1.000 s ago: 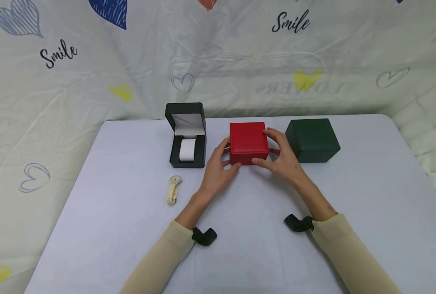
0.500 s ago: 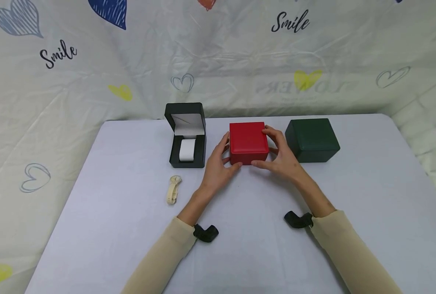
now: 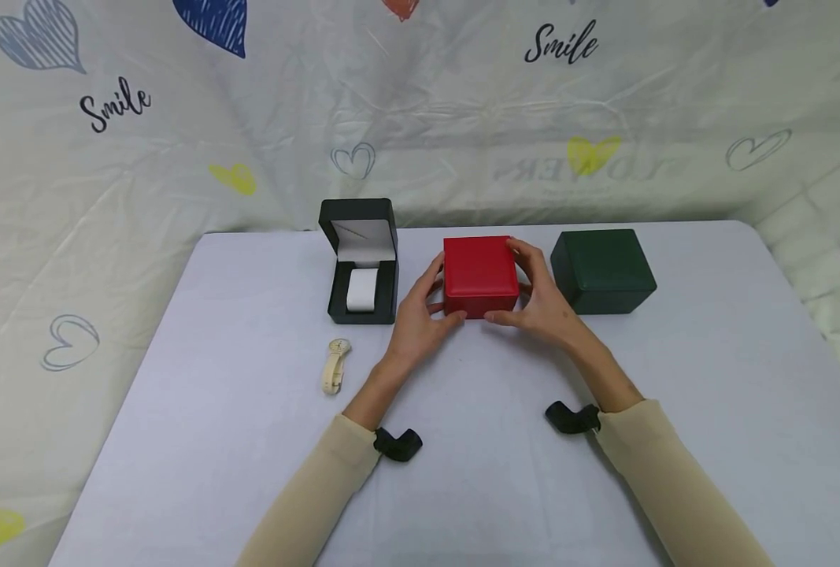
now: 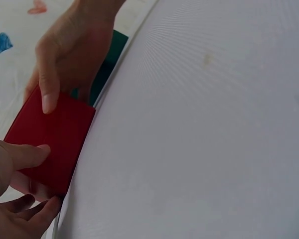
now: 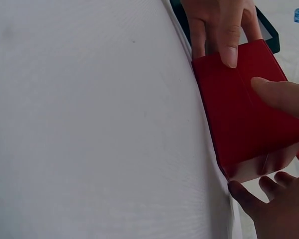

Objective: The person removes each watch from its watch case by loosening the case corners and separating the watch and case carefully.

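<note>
A closed red box (image 3: 479,268) stands on the white table between both hands. My left hand (image 3: 417,329) holds its left side, with the thumb on the front face and the fingers along the side. From the right, my right hand (image 3: 545,303) grips it the same way, its index finger up by the top right edge. Both thumbs press the front face of the red box (image 5: 244,112) in the right wrist view. Left of the hands, a black watch box (image 3: 361,316) stands with its lid up, a white cushion (image 3: 361,290) inside. A cream wristwatch (image 3: 334,367) lies in front of it.
A closed dark green box (image 3: 604,272) stands just right of my right hand. Behind the table's (image 3: 249,457) back edge hangs a pale sheet (image 3: 448,102) printed with hearts and words. Black wrist devices (image 3: 398,445) sit at both sleeve cuffs.
Both forearms have shifted slightly forward. My right index finger has slid a little toward the back of the red box's right edge. The boxes and the wristwatch stay in place.
</note>
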Motion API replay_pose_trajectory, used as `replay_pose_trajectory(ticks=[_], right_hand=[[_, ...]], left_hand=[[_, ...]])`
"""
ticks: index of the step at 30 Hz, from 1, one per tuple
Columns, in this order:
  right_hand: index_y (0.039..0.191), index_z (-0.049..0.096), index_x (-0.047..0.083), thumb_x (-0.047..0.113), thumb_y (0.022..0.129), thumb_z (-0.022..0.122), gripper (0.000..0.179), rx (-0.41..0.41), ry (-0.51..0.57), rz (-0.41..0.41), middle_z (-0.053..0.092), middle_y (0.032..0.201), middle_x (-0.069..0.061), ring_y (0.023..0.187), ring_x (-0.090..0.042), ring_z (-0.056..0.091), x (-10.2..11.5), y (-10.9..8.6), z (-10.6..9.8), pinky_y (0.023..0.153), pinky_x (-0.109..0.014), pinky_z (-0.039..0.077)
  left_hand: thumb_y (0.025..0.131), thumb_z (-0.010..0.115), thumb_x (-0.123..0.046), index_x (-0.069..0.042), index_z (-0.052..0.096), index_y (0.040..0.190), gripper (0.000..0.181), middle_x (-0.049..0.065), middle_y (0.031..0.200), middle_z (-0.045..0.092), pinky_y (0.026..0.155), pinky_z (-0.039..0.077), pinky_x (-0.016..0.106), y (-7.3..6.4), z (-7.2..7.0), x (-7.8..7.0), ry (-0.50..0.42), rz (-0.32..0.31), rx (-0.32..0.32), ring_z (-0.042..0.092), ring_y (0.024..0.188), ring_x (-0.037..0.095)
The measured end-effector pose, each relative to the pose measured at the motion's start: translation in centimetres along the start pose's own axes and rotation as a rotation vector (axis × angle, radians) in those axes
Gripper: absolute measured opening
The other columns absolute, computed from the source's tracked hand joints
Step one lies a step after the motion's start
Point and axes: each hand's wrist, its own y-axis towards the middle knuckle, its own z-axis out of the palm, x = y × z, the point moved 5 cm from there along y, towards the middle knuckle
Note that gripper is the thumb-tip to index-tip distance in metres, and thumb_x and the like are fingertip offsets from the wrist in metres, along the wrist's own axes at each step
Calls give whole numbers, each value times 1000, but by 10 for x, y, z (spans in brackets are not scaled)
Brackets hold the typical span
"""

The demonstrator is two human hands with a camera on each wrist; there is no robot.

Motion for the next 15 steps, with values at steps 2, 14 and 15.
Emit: replay_pose_trajectory(ticks=[2, 14, 15], right_hand=[[164, 18, 16, 6, 74, 89, 115, 9, -4, -1, 26, 169, -10, 159, -34, 23, 0, 1, 0, 120, -71, 34], [166, 15, 17, 5, 75, 88, 118, 41, -35, 1, 27, 168, -14, 156, -36, 26, -2, 10, -2, 116, -68, 41], [166, 16, 16, 5, 75, 88, 117, 44, -32, 1, 28, 168, -14, 155, -35, 27, -3, 11, -2, 115, -67, 42]], left_hand=[[88, 79, 1, -26, 26, 166, 98, 5, 162, 43, 104, 58, 39, 0, 0, 0, -2, 2, 4, 52, 144, 29], [89, 79, 0, -28, 26, 166, 97, 7, 158, 47, 105, 58, 41, 2, 0, 3, -9, 5, 19, 53, 143, 31], [89, 78, 0, -28, 26, 166, 97, 7, 159, 47, 105, 58, 41, 2, 0, 3, -9, 4, 21, 54, 143, 31]])
